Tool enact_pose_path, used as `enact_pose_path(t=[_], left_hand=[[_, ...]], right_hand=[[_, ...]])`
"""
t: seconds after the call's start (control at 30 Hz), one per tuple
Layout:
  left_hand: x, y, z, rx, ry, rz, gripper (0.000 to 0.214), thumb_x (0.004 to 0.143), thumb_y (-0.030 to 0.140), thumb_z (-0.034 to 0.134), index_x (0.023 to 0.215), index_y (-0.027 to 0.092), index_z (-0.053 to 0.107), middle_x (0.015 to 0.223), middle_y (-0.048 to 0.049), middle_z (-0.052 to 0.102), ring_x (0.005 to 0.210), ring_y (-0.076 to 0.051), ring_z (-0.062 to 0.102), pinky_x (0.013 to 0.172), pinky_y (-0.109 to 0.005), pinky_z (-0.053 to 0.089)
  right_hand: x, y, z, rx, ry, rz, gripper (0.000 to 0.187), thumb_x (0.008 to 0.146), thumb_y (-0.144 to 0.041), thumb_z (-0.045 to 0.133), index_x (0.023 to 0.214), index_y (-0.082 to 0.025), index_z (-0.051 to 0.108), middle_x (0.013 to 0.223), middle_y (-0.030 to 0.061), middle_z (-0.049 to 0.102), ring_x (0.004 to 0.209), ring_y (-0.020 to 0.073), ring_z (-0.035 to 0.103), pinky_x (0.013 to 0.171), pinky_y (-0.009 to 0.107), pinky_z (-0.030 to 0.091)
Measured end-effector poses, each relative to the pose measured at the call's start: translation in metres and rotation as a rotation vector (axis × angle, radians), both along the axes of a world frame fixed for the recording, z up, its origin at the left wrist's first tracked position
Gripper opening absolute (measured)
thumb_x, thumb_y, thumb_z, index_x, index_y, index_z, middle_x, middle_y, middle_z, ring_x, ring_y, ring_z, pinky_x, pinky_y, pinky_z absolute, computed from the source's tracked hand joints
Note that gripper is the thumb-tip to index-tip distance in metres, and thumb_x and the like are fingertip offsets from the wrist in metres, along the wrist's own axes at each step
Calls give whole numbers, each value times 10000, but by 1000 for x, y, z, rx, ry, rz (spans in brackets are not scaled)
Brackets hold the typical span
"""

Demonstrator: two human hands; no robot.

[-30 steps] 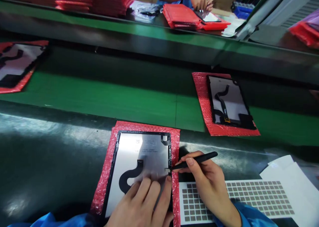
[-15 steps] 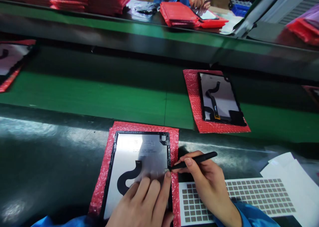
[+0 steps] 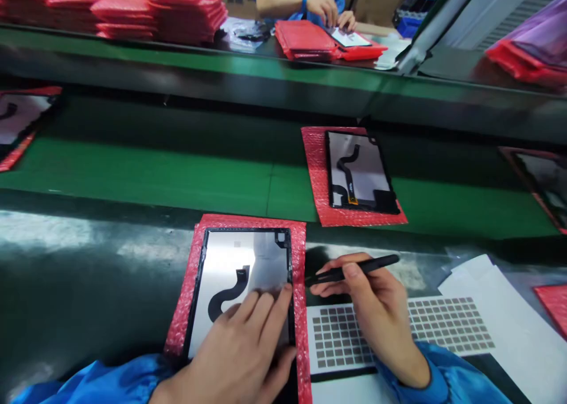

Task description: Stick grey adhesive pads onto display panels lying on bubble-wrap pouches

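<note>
Lower frame: your right hand (image 3: 378, 303) pinches tweezers (image 3: 381, 263), now lifted off the panel (image 3: 268, 253); your left hand (image 3: 241, 342), loosely spread, rests at its right edge, probably pressing.

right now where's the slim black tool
Head view, right of centre: the slim black tool is in the right hand, tip beside the nearest red bubble wrap.

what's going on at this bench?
A person is working with both hands on a flat panel lying on red bubble wrap. The left hand rests on the panel, index fingertip at its right edge. The right hand holds a black tweezer-like tool, its tip off the panel, beside a sheet of grey squares. Another panel lies on the green surface beyond; past that, a co-worker's hands are busy.
</note>
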State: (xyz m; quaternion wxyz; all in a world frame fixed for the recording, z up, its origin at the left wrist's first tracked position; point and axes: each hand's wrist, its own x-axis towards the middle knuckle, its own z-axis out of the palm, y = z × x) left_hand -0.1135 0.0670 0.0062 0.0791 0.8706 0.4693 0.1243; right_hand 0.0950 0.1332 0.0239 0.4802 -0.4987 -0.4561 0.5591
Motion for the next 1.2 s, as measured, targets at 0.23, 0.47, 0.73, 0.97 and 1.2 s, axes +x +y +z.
enact_pose_path(t=[0.23, 0.47, 0.73, 0.97, 1.2], left_hand=[[-4, -2, 8, -32, 20, 21, 586, 1001, 380, 503, 1482, 58, 412, 1090, -146, 655, 942, -299, 664, 687, -407, 608], [41, -58, 12, 174, -68, -135, 493, 1056, 412, 393, 1380, 80, 560, 1177, -144, 678, 1062, -292, 619, 889, -401, 497], [115, -84, -13, 181, 16, -499, 560, 1042, 528, 421, 1402, 133, 587, 1540, -123, 513, 1262, -301, 513, 1040, -434, 339], [119, -80, -12, 102, 88, -550, 873, 896, 799, 477, 1440, 119, 540, 1573, -149, 453, 1274, -349, 449, 1047, -470, 302], [120, -77, -12, 74, 83, -563, 791, 940, 739, 457, 1433, 126, 540, 1564, -144, 464, 1260, -344, 467, 1034, -463, 311]], right_hand=[[70, -61, 30, 101, -149, -67, 145, 972, -397, 731, 986, -282, 818, 888, 27, 824, 723, 243, 833, 664, 335, 727], [135, -143, 3, 35, -377, -27, 178, 1006, -329, 673, 932, -222, 795, 849, 70, 794, 665, 238, 799, 598, 319, 704], [147, -164, -17, 51, -432, -119, 197, 994, -337, 685, 886, -209, 789, 839, 73, 797, 623, 216, 788, 562, 282, 679], [143, -159, -14, 53, -485, -93, 272, 988, -380, 684, 825, -188, 786, 765, 75, 782, 583, 208, 775, 523, 263, 660], [144, -162, -16, 23, -487, -83, 345, 1005, -357, 661, 712, -201, 756, 760, 70, 772, 610, 198, 777, 554, 259, 661]])
